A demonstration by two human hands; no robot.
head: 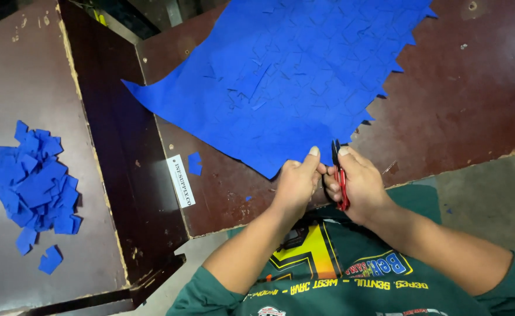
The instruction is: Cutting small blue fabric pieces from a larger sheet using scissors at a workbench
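A large blue sheet (292, 70) marked with square cut lines lies across the dark brown table (479, 99), its right edge jagged. My left hand (295, 184) pinches the sheet's near corner between thumb and fingers. My right hand (360, 184) holds small red-handled snips (339, 175) upright, with the dark blades pointing at the sheet's edge just right of my left thumb. Both hands sit close together at the table's near edge.
A pile of cut blue squares (35, 181) lies on the lower grey-brown surface (11, 76) at left. One loose blue square (195, 163) and a white label (181, 180) sit near the table's left edge. Grey floor (491, 199) shows at right.
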